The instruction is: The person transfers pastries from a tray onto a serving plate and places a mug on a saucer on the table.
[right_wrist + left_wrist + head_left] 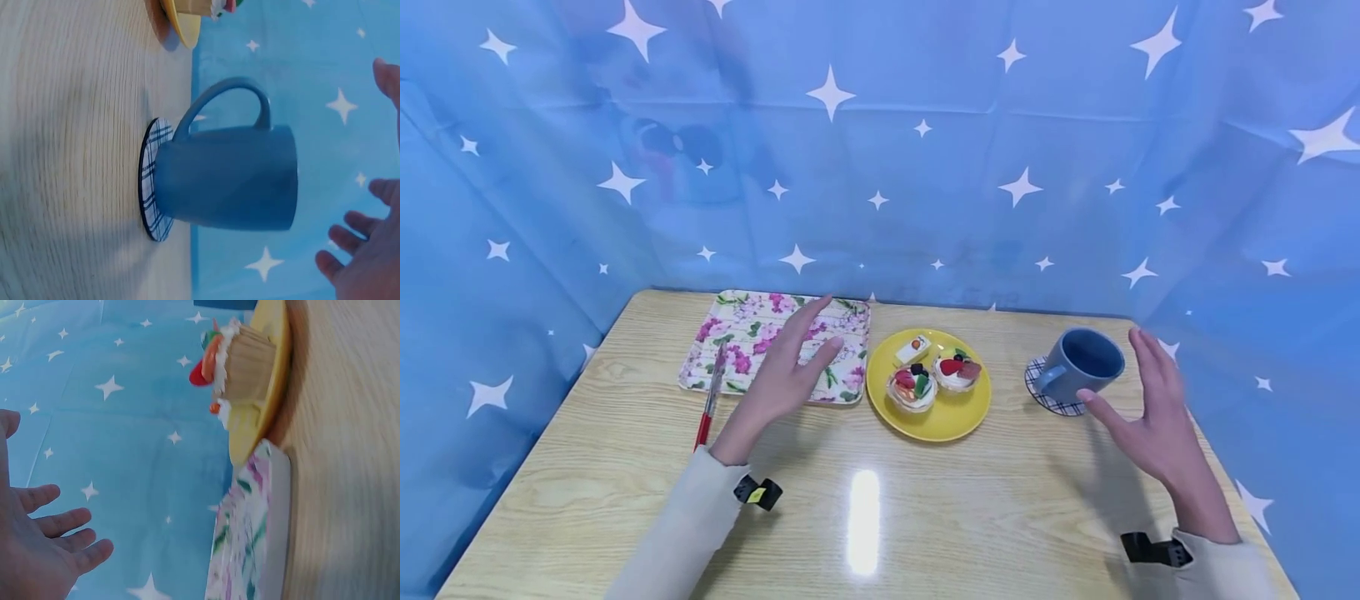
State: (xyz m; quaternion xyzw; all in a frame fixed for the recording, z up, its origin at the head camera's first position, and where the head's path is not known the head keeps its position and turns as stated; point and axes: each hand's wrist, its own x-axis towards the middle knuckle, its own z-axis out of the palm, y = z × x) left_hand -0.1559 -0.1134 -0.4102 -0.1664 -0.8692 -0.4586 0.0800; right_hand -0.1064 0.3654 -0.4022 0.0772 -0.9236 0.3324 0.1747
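Observation:
My left hand (786, 375) hovers above the front of a flowered tray (741, 312), fingers spread and holding nothing. On the tray's left part lies a metal utensil with a red handle (703, 429), which sticks out over the front edge; its kind is hard to tell. At the right, my right hand (1157, 425) is held in the air beside a blue mug (228, 178), thumb and fingers apart. The mug stands upright on a round checked coaster (150, 187), its handle toward the plate. Between the hands sits a yellow plate (951, 425) with two fruit-topped cupcakes (912, 389) and a small white cake piece (913, 350).
The wooden table (970, 517) ends at a blue curtain (895, 242) with white stars, which also hangs along both sides. The plate is close against the tray's right edge. Dark bands (758, 492) are strapped at both wrists.

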